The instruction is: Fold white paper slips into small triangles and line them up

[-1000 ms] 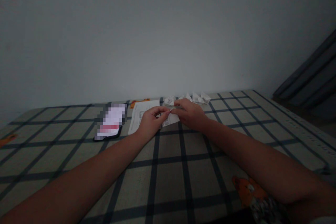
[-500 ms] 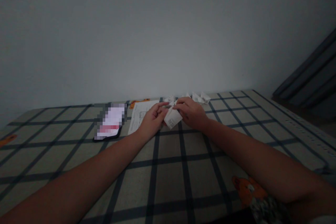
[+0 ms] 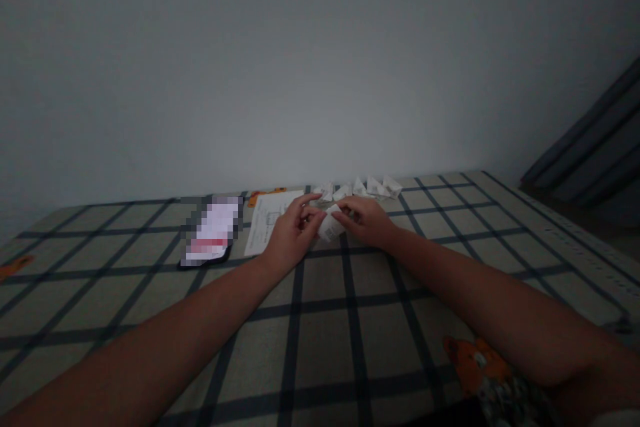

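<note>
Stretching beneath a pale wall (image 3: 320, 67), checked cloth (image 3: 323, 327) backs close paper handling

A printed sheet (image 3: 261, 227) and a phone (image 3: 213, 227) lie at left. The left hand (image 3: 291, 230) and right hand (image 3: 371, 221) pinch a small folded paper (image 3: 331, 227) between them, in front of a row of paper pieces (image 3: 376, 187). Thin and light, it should crease easily, so its edges seem the safest hold; no container can be made out

Reads dim and underexposed, grey cast. Brightest at phone screen (image 3: 215, 220), overlaid with coarse pixel blocks. Fades from mid wall (image 3: 320, 93) toward the corners; can't place the source. Shows only soft, faint shadows on checked cloth (image 3: 320, 347). Too soft to read print on folded paper (image 3: 330, 227). Stretches wide-angle near edges.
</note>
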### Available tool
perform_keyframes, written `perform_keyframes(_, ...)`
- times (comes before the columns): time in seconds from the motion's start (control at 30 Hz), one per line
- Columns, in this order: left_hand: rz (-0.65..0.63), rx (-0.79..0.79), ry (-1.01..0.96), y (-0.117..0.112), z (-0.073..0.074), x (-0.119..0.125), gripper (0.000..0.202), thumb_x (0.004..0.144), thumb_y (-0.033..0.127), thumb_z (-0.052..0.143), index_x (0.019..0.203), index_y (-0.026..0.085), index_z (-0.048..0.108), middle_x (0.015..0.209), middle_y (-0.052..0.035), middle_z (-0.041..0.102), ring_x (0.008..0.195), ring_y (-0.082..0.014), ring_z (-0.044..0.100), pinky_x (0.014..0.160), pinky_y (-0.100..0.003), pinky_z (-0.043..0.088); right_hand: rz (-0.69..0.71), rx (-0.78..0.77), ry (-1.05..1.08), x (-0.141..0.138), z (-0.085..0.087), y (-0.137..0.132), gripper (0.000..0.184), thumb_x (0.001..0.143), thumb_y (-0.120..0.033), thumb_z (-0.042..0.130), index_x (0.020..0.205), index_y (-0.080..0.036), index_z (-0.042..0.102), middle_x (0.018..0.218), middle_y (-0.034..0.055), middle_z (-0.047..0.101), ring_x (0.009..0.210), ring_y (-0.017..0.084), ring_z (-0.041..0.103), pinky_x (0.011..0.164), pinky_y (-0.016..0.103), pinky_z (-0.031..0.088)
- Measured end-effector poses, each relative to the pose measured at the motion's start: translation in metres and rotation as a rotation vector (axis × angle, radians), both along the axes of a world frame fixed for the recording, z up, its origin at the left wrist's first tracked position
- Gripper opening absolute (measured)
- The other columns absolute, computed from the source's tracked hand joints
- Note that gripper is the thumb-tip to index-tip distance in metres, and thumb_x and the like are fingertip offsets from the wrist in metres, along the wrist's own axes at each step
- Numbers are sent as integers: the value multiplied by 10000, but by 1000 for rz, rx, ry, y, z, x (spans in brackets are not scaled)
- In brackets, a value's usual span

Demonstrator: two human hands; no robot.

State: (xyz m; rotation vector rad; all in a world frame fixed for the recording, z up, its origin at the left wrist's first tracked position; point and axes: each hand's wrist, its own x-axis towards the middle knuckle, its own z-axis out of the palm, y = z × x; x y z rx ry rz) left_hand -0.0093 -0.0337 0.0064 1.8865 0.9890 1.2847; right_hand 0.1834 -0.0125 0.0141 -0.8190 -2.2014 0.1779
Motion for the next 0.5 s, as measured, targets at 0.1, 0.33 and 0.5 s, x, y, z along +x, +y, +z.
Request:
perform_keyframes(0.1, -12, -43, 45, 1, 1, 0, 452, 804, 389, 557, 1210, 208, 474, 876, -31, 654, 587, -107, 581, 535, -212, 465, 6, 7, 37, -1, 0, 1, 265, 882, -349, 444, 818, -142, 597, 701, 17, 587, 607, 91, 484, 586, 212, 349)
perform_keyframes(0.33, -5, -168, 12, 10, -1, 0, 351, 795, 424, 553, 1016, 167, 646, 856, -45, 689, 652, -137, 626, 589, -240, 516, -36, -136, 142, 0, -2, 6, 252, 863, -329, 475, 903, -138, 634, 710, 25, 631, 584, 91, 522, 577, 212, 379)
perform_keyframes(0.5, -11, -252, -144, 14, -4, 0, 361, 764, 413, 599, 1000, 144, 649, 858, -62, 692, 709, -157, 642, 634, -276, 547, -24, -310, 209, 0, -2, 9, 249, 851, -309, 486, 946, -135, 636, 661, 12, 626, 519, 80, 516, 514, 198, 388)
